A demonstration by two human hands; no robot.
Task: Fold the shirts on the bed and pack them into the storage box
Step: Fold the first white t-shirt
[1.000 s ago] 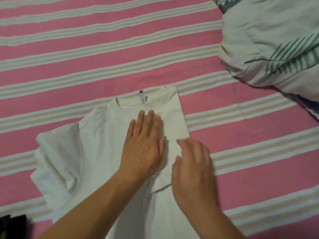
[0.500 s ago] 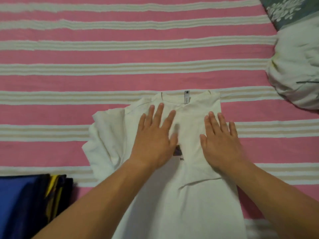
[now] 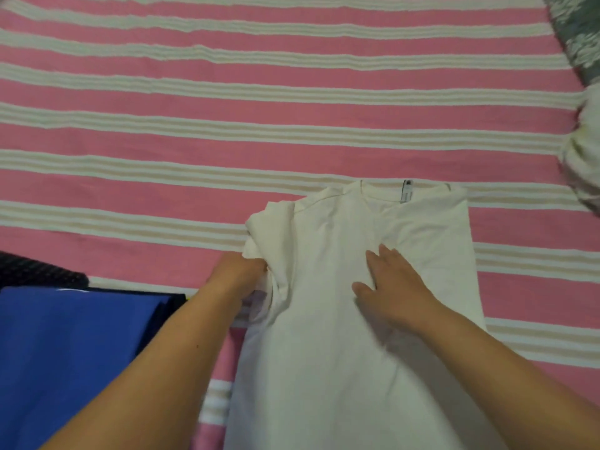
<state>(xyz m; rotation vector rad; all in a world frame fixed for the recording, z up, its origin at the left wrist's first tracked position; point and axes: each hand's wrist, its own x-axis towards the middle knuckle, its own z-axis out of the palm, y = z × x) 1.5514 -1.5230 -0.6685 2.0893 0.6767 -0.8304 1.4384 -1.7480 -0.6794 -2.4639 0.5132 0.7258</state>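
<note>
the white t-shirt point(image 3: 341, 336) lies on the pink striped bed point(image 3: 227, 102), long axis running away from the person, collar at the far end. the left hand point(image 3: 238, 274) grips the bunched left sleeve. the right hand point(image 3: 394, 290) rests flat on the chest, fingers straight.

A bed point(image 3: 292, 92) fills nearly the whole view, covered by a pink sheet with cream and beige stripes running across it. At the bed's far right edge lies rumpled pale bedding point(image 3: 582, 164) — beyond it, a grey-green floral fabric point(image 3: 578, 34). The light is soft and even.
</note>
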